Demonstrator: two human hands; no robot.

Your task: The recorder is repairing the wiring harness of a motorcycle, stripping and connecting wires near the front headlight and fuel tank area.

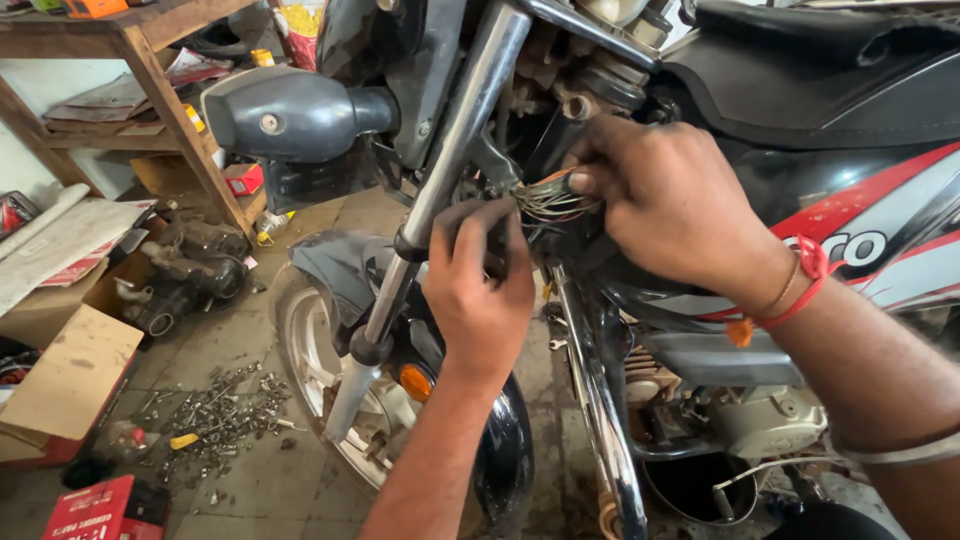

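A motorcycle stands in front of me, its chrome fork tube (455, 150) running down to the front wheel (310, 350). Behind the fork a bundle of thin coloured wires (550, 198) sticks out near the steering head. My right hand (670, 205), with a red thread on the wrist, pinches this bundle between thumb and fingers. My left hand (478, 285) is curled around a dark part just left of the wires, beside the fork. A dark turn-signal housing (295, 112) juts out to the left above my left hand.
The red, white and black fuel tank (870, 230) fills the right. On the floor lie a heap of bolts and nuts (215, 415), cardboard boxes (70, 375), a red box (100, 510) and an engine part (185, 270). A wooden shelf frame (160, 90) stands at back left.
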